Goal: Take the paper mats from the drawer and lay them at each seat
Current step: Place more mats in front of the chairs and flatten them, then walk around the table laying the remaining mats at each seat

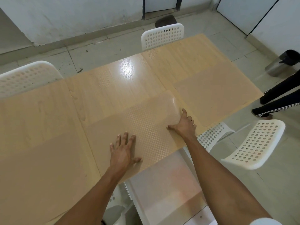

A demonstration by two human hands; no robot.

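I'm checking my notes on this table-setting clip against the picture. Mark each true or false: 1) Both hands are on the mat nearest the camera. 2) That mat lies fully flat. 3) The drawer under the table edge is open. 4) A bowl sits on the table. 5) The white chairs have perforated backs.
1) True: the left hand lies flat on the dotted mat and the right hand grips its right edge.
2) False: its far right corner curls up off the table.
3) True: the drawer is pulled out below the hands.
4) False: only mats lie on it.
5) True: see the far chair.
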